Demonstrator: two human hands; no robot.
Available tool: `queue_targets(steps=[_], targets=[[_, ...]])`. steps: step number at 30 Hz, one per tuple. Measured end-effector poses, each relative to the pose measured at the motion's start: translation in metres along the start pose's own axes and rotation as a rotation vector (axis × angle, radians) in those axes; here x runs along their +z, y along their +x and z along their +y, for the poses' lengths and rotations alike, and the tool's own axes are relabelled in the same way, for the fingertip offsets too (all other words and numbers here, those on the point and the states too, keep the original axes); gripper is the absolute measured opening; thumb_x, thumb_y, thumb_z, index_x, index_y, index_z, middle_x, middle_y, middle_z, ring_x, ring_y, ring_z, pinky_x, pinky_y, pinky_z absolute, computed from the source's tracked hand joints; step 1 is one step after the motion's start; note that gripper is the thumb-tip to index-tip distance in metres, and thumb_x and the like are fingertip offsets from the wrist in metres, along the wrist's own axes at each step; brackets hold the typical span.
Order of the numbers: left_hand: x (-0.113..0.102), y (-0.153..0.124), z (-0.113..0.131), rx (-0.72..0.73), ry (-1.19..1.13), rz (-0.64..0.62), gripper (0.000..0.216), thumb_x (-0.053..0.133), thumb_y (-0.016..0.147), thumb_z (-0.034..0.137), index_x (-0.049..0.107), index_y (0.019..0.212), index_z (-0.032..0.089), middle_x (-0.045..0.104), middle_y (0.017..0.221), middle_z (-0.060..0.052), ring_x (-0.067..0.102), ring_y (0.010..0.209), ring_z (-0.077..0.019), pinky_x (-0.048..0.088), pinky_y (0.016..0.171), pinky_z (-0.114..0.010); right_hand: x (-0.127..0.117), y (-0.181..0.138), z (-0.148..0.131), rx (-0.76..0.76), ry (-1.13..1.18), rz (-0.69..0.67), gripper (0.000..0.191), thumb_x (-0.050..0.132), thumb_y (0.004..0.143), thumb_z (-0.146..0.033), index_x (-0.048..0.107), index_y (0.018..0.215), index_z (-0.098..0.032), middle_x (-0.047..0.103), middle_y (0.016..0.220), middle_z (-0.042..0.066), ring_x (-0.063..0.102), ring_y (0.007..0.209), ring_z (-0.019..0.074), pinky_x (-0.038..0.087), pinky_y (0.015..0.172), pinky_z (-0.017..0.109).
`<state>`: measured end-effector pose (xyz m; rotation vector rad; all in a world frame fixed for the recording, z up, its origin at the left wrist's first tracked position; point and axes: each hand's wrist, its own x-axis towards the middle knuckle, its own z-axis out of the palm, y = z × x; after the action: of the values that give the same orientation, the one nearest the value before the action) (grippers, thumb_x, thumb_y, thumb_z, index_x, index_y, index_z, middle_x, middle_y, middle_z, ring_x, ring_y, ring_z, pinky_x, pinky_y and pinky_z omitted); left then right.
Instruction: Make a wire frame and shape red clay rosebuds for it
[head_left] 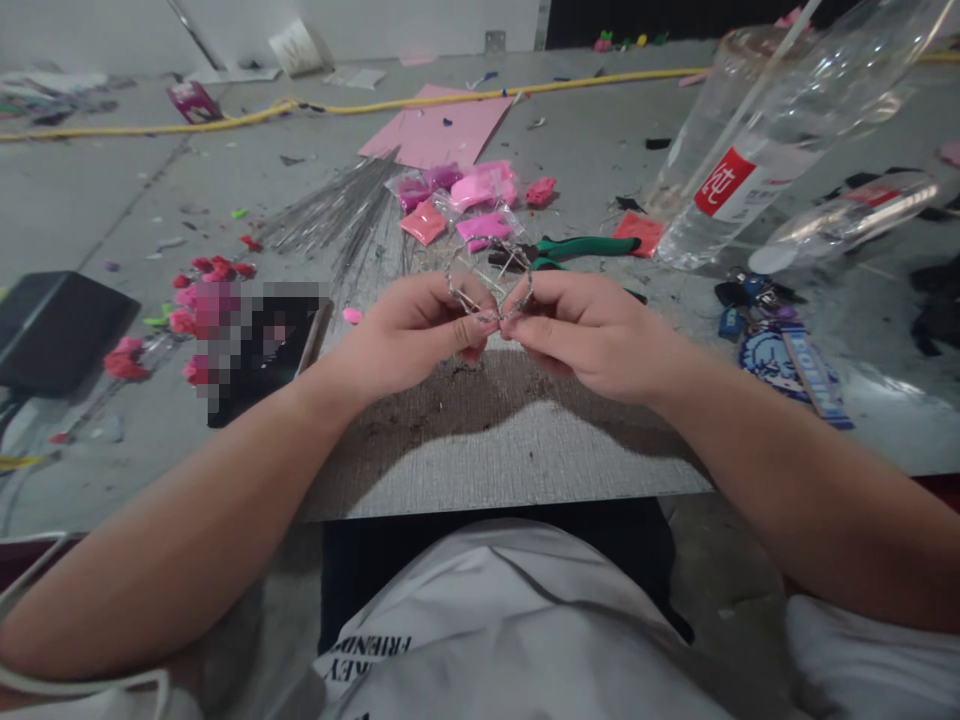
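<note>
Between my hands is a small round frame of twisted silver wire point(448, 262), with straight wires crossing inside it. My left hand point(420, 325) pinches its lower left side between thumb and fingers. On the lower right, my right hand point(577, 325) pinches it the same way, and the fingertips of both hands nearly meet. Just behind the frame lie green-handled pliers point(589, 246), partly hidden by it and my right hand. A fan of loose straight wires point(341, 210) spreads on the table beyond my left hand.
Pink and purple clay packets point(484, 187) lie behind my hands, near a pink sheet point(442, 125). Plastic bottles point(739, 190) and a keychain point(795, 365) are at right. Red and pink clay flowers point(127, 360), a blurred-out phone point(274, 350) and a black box point(64, 330) are at left.
</note>
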<state>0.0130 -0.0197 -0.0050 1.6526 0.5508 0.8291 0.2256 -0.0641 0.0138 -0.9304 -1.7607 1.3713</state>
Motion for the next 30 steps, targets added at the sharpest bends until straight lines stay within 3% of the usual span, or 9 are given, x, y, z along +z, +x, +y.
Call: queue_targets(steps=[8, 21, 30], targets=[[0.005, -0.007, 0.000, -0.070, -0.217, -0.035, 0.022, 0.079, 0.091, 0.038, 0.068, 0.086, 0.019, 0.050, 0.075, 0.001, 0.048, 0.063, -0.0090, 0.041, 0.059, -0.023, 0.000, -0.006, -0.006, 0.095, 0.168, -0.039, 0.023, 0.048, 0.099, -0.015, 0.055, 0.078, -0.020, 0.042, 0.064, -0.005, 0.036, 0.054, 0.0086, 0.026, 0.047, 0.023], [0.014, -0.010, 0.007, -0.080, -0.396, 0.002, 0.014, 0.079, 0.091, 0.029, 0.073, 0.103, 0.025, 0.058, 0.079, 0.001, 0.048, 0.062, -0.0088, 0.038, 0.055, -0.022, 0.006, -0.011, -0.014, -0.092, -0.142, 0.041, 0.033, 0.050, 0.108, -0.021, 0.050, 0.075, -0.020, 0.044, 0.066, -0.005, 0.040, 0.062, 0.0105, 0.032, 0.059, 0.027], [0.014, -0.010, 0.008, -0.103, -0.399, 0.083, 0.017, 0.090, 0.079, 0.027, 0.075, 0.085, 0.023, 0.053, 0.073, 0.001, 0.043, 0.058, -0.0088, 0.036, 0.054, -0.024, 0.008, -0.012, -0.013, -0.083, -0.219, 0.073, 0.037, 0.052, 0.109, -0.033, 0.047, 0.074, -0.021, 0.049, 0.068, -0.002, 0.044, 0.065, 0.0126, 0.032, 0.059, 0.029]])
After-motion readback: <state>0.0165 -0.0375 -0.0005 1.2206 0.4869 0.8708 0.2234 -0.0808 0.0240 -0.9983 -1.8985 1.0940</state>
